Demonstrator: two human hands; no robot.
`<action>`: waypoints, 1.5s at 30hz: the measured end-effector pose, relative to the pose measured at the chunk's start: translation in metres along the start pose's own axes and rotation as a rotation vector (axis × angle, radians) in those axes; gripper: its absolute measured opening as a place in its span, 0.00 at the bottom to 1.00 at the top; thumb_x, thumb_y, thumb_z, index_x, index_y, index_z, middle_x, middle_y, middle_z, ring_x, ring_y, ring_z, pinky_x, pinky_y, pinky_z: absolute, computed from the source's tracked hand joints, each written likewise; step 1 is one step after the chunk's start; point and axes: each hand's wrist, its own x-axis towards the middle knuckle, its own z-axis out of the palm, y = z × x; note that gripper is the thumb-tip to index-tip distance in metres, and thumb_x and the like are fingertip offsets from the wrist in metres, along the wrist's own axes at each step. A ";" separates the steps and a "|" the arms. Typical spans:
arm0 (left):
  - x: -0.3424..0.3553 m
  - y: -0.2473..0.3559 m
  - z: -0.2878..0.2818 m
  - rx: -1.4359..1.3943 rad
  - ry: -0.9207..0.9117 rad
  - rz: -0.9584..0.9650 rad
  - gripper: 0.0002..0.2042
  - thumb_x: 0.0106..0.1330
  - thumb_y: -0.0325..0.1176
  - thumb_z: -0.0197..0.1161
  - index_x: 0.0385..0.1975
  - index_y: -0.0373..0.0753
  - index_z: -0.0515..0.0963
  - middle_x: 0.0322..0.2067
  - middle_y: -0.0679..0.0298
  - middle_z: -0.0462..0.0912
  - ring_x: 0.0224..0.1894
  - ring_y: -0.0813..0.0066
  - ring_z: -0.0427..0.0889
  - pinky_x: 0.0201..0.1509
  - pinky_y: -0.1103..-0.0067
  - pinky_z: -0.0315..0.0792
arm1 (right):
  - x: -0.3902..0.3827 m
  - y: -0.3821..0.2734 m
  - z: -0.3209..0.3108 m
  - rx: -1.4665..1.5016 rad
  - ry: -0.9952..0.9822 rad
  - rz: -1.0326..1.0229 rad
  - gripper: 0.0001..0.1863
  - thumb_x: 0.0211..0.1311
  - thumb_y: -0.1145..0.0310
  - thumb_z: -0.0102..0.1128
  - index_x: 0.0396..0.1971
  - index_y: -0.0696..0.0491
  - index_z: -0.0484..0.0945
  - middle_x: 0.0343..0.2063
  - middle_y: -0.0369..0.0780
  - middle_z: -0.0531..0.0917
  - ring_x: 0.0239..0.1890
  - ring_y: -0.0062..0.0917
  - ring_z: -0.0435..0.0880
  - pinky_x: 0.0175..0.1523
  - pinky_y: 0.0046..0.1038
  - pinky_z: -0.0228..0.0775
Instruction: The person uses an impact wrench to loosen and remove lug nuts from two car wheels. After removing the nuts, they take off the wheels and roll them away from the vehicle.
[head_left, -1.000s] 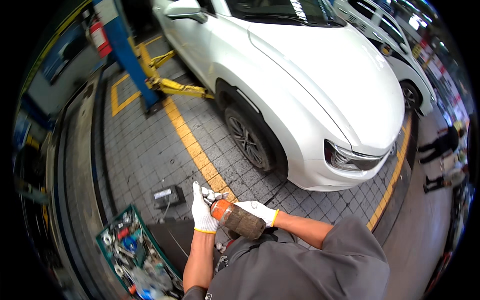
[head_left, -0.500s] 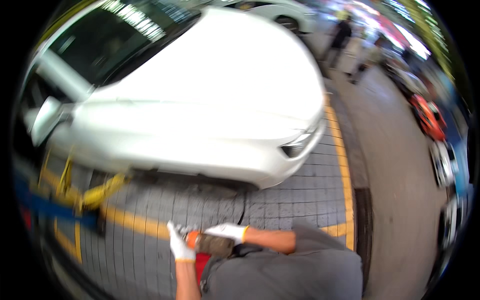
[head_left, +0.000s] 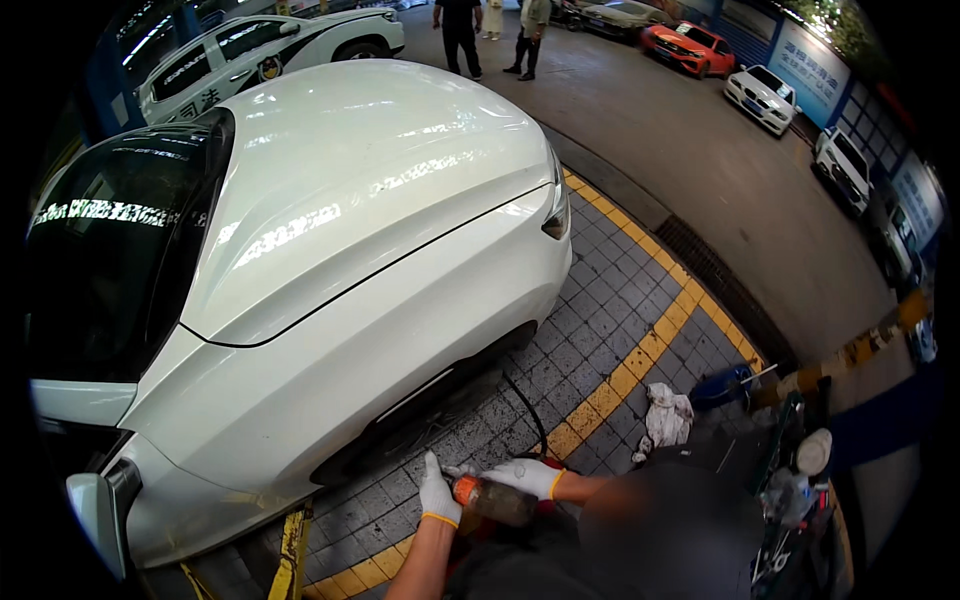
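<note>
Your right hand (head_left: 527,476) is clenched round the grimy orange-tipped tool (head_left: 492,498), just behind your left hand (head_left: 437,493), which cups its tip. Its black hose (head_left: 530,412) trails ahead toward the white car (head_left: 330,260); a snag there could, I judge, jerk the tool from your grip.

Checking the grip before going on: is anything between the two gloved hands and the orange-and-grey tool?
Nothing visible. The left hand touches the orange end of the tool, and the right hand rests on its grey body, close beside the white car.
</note>
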 end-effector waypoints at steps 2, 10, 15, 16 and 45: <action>0.009 0.001 -0.023 0.041 0.063 -0.045 0.23 0.73 0.56 0.58 0.31 0.38 0.69 0.29 0.53 0.78 0.30 0.54 0.81 0.40 0.55 0.81 | -0.001 -0.021 0.028 -0.038 0.001 0.088 0.35 0.60 0.72 0.57 0.70 0.51 0.62 0.55 0.48 0.79 0.54 0.45 0.80 0.59 0.40 0.72; 0.048 0.006 -0.095 0.238 -0.034 -0.101 0.22 0.73 0.53 0.60 0.27 0.38 0.69 0.23 0.57 0.74 0.29 0.57 0.80 0.40 0.59 0.82 | 0.018 -0.063 0.109 -0.078 0.026 0.332 0.38 0.64 0.72 0.51 0.75 0.45 0.55 0.42 0.46 0.81 0.44 0.41 0.83 0.51 0.38 0.75; 0.102 0.004 -0.095 0.333 -0.076 -0.071 0.23 0.70 0.54 0.64 0.25 0.40 0.70 0.21 0.59 0.71 0.28 0.59 0.78 0.40 0.58 0.81 | 0.040 -0.019 0.177 -0.055 0.121 0.450 0.29 0.64 0.71 0.51 0.67 0.47 0.64 0.43 0.45 0.82 0.45 0.40 0.83 0.51 0.38 0.74; 0.118 0.001 -0.099 0.337 -0.108 -0.111 0.23 0.70 0.54 0.64 0.24 0.41 0.70 0.20 0.61 0.70 0.28 0.60 0.79 0.39 0.58 0.81 | 0.043 0.004 0.214 -0.042 0.186 0.454 0.24 0.64 0.70 0.51 0.62 0.49 0.69 0.45 0.46 0.82 0.48 0.41 0.82 0.54 0.38 0.73; 0.365 -0.007 -0.156 0.021 -0.611 0.040 0.17 0.75 0.45 0.57 0.45 0.35 0.77 0.38 0.56 0.83 0.42 0.59 0.82 0.52 0.62 0.79 | 0.183 0.233 0.301 -0.285 0.615 0.227 0.24 0.64 0.66 0.53 0.60 0.48 0.73 0.41 0.41 0.82 0.46 0.38 0.81 0.53 0.38 0.73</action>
